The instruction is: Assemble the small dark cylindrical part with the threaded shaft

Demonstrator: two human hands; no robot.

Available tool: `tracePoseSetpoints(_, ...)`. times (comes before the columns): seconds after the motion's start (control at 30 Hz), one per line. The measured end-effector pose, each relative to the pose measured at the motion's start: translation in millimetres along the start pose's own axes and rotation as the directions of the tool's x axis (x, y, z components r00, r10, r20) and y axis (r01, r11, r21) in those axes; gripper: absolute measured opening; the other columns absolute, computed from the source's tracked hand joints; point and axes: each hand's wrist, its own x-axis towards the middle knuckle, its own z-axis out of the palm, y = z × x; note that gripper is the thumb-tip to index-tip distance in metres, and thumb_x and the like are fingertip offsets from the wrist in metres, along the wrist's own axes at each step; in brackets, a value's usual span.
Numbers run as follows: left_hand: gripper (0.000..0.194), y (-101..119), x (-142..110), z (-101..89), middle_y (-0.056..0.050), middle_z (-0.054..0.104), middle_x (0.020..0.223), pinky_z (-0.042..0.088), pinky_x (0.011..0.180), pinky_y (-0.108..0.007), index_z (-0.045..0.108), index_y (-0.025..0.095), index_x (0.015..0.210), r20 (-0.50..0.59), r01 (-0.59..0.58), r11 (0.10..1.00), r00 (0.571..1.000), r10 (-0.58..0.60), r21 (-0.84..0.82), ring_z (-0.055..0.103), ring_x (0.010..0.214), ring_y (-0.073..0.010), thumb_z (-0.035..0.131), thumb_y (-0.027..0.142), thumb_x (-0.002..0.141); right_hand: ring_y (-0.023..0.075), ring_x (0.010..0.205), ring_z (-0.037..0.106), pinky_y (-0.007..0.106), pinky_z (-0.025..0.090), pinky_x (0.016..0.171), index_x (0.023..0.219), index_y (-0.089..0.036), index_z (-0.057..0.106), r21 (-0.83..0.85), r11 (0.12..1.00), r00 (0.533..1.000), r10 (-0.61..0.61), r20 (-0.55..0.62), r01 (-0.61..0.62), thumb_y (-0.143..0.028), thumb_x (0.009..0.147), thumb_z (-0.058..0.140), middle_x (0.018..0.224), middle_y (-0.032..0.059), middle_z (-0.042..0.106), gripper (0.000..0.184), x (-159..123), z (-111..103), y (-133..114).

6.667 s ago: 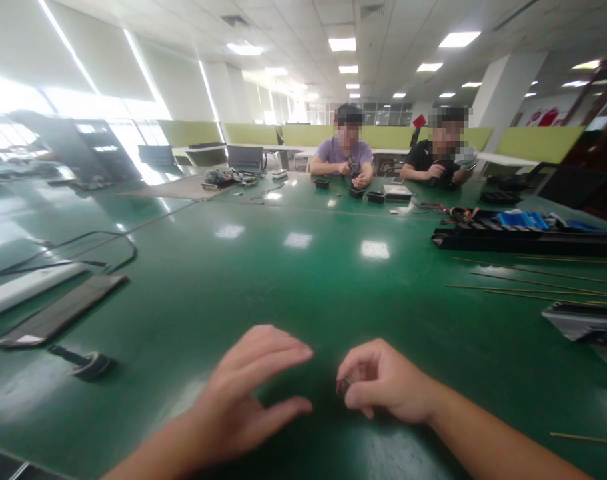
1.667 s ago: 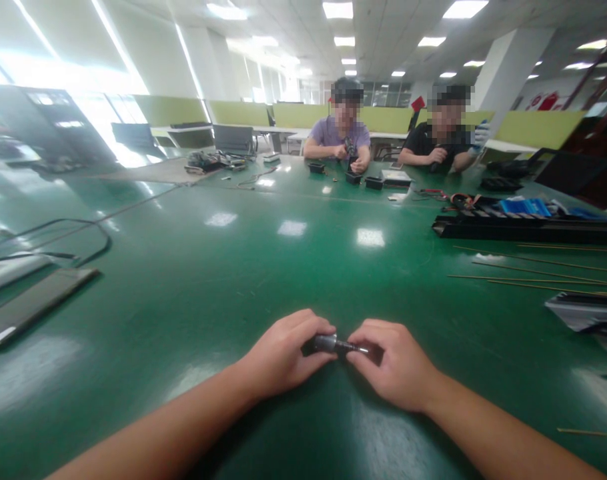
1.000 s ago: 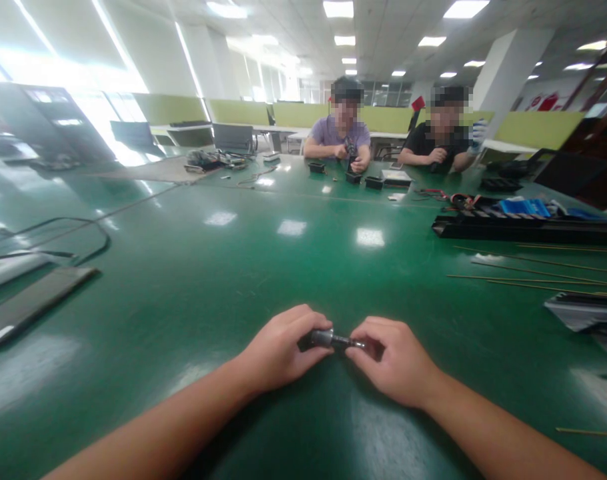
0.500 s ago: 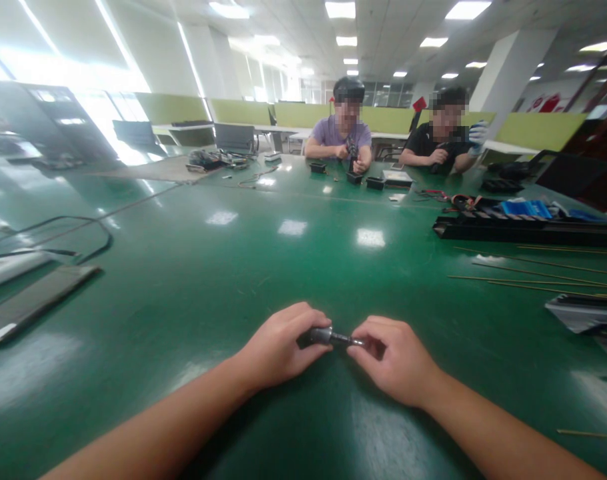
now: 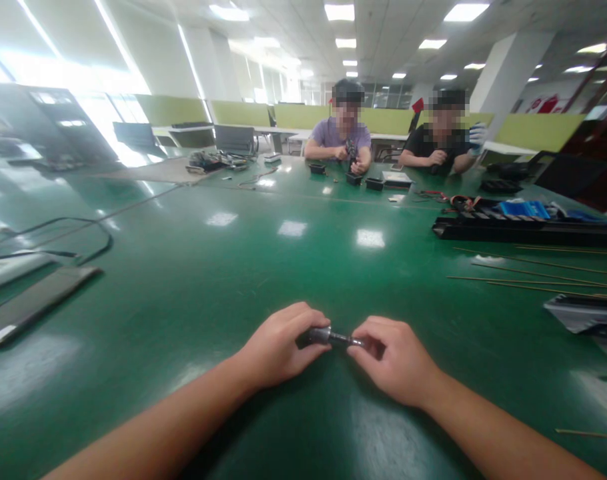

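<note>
My left hand (image 5: 286, 343) is closed around a dark grey cylindrical piece with a thin shaft (image 5: 321, 335). Its narrow metal shaft points right, towards my other hand. My right hand (image 5: 391, 357) is closed in a pinch, with thumb and fingertips at the shiny end of that shaft. Both hands are low over the green table (image 5: 303, 273), close together. The back of the cylinder is hidden in my left palm. Whether a separate small part sits between my right fingertips, I cannot make out.
Flat panels (image 5: 38, 303) and a black cable (image 5: 101, 250) lie at left. On the right are thin rods (image 5: 523, 283) and a long black channel (image 5: 523, 231). Across the table two people (image 5: 339, 143) sit behind small black boxes (image 5: 353, 179).
Several seconds ago my left hand was open and my right pinched something small. Since then my left hand has closed on the cylindrical piece, meeting my right. The last second shows only slight shifts.
</note>
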Motion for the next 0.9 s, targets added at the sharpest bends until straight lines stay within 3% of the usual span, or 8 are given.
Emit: tracePoseSetpoints(0.9,0.017,-1.2,1.4,-5.6,-0.007,0.067,0.091,0.052,0.073,-0.027,0.064,0.018,0.102,-0.03,-0.039,0.998,0.999,0.04,0.043,0.062,0.082,-0.0169,0.067,0.024,0.086,0.0141,0.06,0.054,0.027,0.039,0.057,0.076,-0.019,0.068,-0.01,1.0,1.0,-0.006,-0.017,0.006,-0.02,0.083,0.066,0.067,0.0002,0.06,0.007,0.1,-1.2,0.8)
